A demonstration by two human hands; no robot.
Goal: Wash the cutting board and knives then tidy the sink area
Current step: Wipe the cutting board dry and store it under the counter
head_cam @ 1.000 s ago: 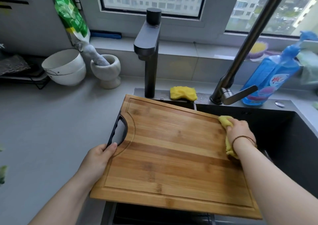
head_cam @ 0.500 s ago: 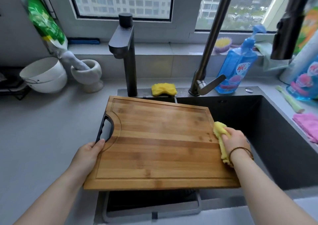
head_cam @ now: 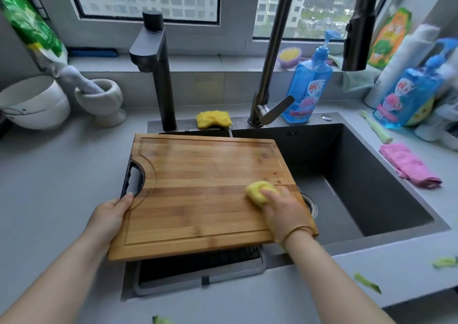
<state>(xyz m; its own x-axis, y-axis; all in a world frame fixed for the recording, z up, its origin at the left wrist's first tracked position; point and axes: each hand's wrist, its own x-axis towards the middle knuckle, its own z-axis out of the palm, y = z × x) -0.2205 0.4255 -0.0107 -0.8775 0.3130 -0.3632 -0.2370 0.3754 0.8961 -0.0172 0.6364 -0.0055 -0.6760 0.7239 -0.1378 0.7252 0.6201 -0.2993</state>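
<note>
While left hand (head_cam: 109, 217) grips the cutting board (head_cam: 203, 190) by its handle end over sink (head_cam: 371, 175), right hand (head_cam: 282, 212) clutches yellow cloth (head_cam: 259, 191) on it: mid-scrub, I'd say; rinse, knives (none seen) & tidy-up left.

The left hand (head_cam: 111, 216) is clamped on the left edge of the cutting board (head_cam: 198, 175), thumb laid on top, fingers hidden beneath. The right hand (head_cam: 282, 211) is curled, knuckles up, around a yellow sponge (head_cam: 257, 191) pressed onto the board; both bare forearms are stretched forward
</note>
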